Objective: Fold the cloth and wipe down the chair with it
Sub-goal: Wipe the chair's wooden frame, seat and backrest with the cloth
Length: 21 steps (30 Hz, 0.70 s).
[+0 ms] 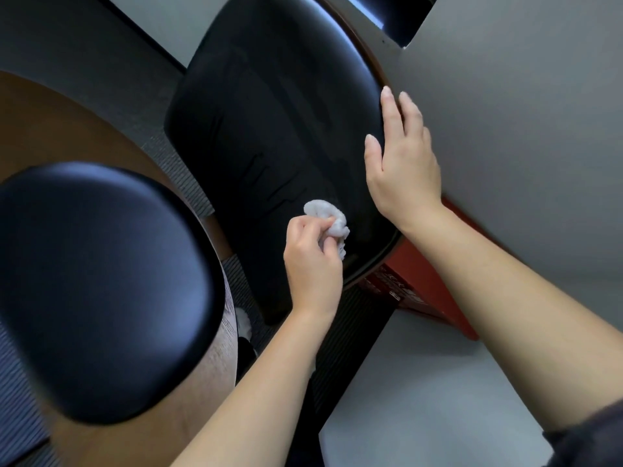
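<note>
A black padded chair (269, 106) fills the middle of the view, its curved backrest edge running down the right side. My left hand (312, 261) grips a bunched white cloth (332, 220) and holds it against the lower part of the seat near the backrest. My right hand (403, 163) lies flat with straight fingers along the top edge of the backrest, fingertips pointing away from me.
A second black chair seat (101, 288) sits at the lower left. A brown round table (50, 129) lies at the left, a grey tabletop (522, 96) at the right, with a red box (435, 294) under its edge. Striped carpet (188, 173) shows between the chairs.
</note>
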Each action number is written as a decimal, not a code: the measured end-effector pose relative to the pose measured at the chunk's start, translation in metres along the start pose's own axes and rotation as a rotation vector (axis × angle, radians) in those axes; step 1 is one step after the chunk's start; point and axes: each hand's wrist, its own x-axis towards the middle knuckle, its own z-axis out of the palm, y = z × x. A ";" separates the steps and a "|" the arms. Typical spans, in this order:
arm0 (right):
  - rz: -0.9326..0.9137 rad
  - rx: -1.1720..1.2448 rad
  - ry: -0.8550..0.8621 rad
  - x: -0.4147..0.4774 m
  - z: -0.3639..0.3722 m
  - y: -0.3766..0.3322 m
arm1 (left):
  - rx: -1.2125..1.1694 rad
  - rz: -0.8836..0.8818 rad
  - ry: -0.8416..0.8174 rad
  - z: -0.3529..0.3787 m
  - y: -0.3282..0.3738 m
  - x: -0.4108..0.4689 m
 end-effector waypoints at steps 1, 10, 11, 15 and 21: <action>-0.017 -0.023 0.001 0.001 0.001 -0.001 | -0.011 0.047 -0.015 0.002 0.006 0.007; -0.121 -0.152 -0.071 0.014 -0.001 -0.004 | -0.010 -0.025 -0.022 -0.001 -0.002 0.039; -0.124 -0.162 -0.076 0.017 -0.001 -0.004 | -0.035 0.029 -0.034 0.003 0.005 0.045; -0.140 -0.153 -0.084 0.027 -0.002 -0.005 | 0.018 -0.021 -0.007 0.000 -0.010 0.050; -0.148 -0.158 -0.075 0.044 0.001 -0.008 | -0.045 0.031 0.005 0.006 0.003 0.070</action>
